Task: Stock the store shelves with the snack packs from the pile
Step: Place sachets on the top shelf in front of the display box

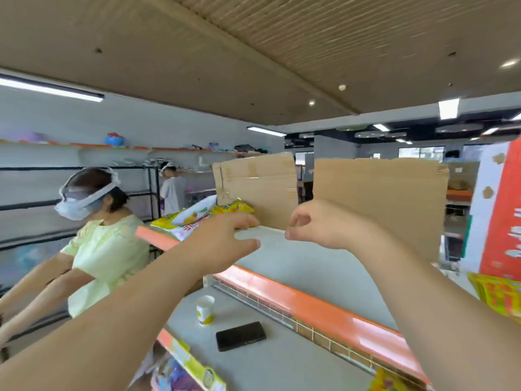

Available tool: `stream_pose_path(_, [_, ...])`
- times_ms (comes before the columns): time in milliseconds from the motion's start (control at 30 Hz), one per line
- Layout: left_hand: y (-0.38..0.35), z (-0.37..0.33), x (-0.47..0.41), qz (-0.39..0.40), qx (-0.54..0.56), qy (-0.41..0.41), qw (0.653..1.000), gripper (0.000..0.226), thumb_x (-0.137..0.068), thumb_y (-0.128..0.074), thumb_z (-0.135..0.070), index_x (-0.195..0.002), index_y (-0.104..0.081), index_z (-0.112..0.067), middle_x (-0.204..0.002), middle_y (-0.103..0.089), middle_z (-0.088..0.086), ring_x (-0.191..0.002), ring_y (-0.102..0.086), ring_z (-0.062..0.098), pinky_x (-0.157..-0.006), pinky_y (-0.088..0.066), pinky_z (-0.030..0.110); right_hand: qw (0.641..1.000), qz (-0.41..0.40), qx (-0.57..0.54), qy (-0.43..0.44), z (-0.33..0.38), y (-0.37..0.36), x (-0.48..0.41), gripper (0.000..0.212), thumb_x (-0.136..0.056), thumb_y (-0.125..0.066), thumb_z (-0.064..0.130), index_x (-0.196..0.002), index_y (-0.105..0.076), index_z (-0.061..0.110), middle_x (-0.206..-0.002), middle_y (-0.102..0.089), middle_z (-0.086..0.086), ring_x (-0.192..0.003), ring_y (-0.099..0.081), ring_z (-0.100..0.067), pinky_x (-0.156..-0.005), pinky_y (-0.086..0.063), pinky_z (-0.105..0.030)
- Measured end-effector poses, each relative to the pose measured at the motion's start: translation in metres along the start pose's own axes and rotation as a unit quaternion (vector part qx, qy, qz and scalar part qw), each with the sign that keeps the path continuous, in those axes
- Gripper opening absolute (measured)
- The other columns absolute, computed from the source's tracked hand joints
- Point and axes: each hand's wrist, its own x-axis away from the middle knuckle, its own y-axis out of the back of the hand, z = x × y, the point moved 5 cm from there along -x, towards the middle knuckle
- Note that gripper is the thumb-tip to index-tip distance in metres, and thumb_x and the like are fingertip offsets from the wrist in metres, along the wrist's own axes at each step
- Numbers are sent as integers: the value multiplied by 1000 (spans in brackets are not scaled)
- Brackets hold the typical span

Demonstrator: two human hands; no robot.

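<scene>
Head view: both arms are stretched out over the top shelf [296, 266], reaching toward its back edge.
Left hand: the left hand [225, 238] is spread, fingers loose and apart, holding nothing, its fingertips just beside the nearest pack.
Right hand: the right hand [313, 224] is empty too, thumb and forefinger drawn close in a narrow pinch over the shelf's back edge, near the cardboard panel [256, 187].
Snack packs: a small heap of yellow snack packs [197, 217] lies at the far left end of the top shelf, against that cardboard; a white-faced pack is tilted on top.
More stock: yellow packs [499, 294] show at the right edge of the frame, partly cut off.
Handling, my read: light, air-puffed film bags, soft and crinkly, slick on the face and easy to crush.
Where to grip: take one by a sealed end seam or cup it lightly across the flat sides; no squeezing the middle.
Lower shelf: a cup [205, 309] and a phone [241, 335] sit there, well apart from the packs.
Bystander: another person [107, 249] stands to the left, arms forward.
</scene>
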Motion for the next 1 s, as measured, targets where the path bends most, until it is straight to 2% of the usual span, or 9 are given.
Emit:
stream_pose_path(133, [14,45,0,-6,5,26,1000,35,-88,-72,-43,-122,-63,-44,-119,-62,-20,-108,-58,5,-99,-47,29,1000,20,16,8,26,-26,-40,30,-84,-72,54,-102,-70,30,-101,-68,6,-90,-64,-17,-84,-56,-38])
stream_pose_path(367, [25,101,-20,-35,-14,61,997,35,-88,-71,-44,-123,-64,-43,-115,-57,-21,-106,-53,4,-81,-36,15,996,72,41,24,33,-48,-108,32,-87,-69,52,-107,-71,27,-105,-69,2,-97,-63,-18,-80,-50,-31])
stream_pose_path(433, [27,113,-28,-38,-29,70,996,36,-89,-70,-43,-124,-63,-44,-118,-58,-18,-110,-54,7,-86,-38,21,994,89,62,29,36,-51,-128,34,-90,-67,51,-112,-70,25,-109,-68,0,-102,-62,-21,-81,-50,-30])
stream_pose_path(533, [32,134,-41,-45,-47,91,994,36,-89,-69,-43,-125,-63,-46,-121,-59,-21,-109,-55,5,-88,-40,25,992,102,62,34,41,-56,-156,34,-92,-65,49,-114,-69,22,-111,-66,-1,-105,-61,-23,-72,-48,-29])
stream_pose_path(633, [39,152,-58,-52,-70,108,990,31,-88,-69,-46,-118,-63,-49,-119,-60,-23,-105,-59,7,-87,-48,30,990,119,69,38,47,-64,-182,36,-92,-64,48,-113,-69,20,-112,-66,-4,-107,-63,-26,-82,-54,-37])
stream_pose_path(767, [43,176,-89,-62,-54,112,990,28,-85,-69,-45,-112,-63,-50,-117,-63,-21,-100,-64,5,-91,-52,33,987,131,78,46,55,-70,-205,37,-92,-64,48,-118,-68,23,-117,-65,-3,-110,-61,-25,-84,-54,-37])
stream_pose_path(867, [40,193,-115,-54,-53,109,991,30,-82,-68,-47,-112,-62,-51,-113,-65,-20,-81,-70,3,-78,-57,32,985,137,91,47,54,-75,-222,40,-93,-63,48,-121,-67,21,-120,-64,-5,-112,-60,-26,-84,-54,-36])
stream_pose_path(1000, [28,221,-151,-46,-107,109,987,37,-85,-66,-41,-121,-58,-48,-108,-65,-16,-70,-67,4,-58,-51,25,985,140,98,35,51,-81,-240,40,-95,-62,46,-125,-66,19,-121,-64,-4,-112,-59,-25,-68,-47,-27])
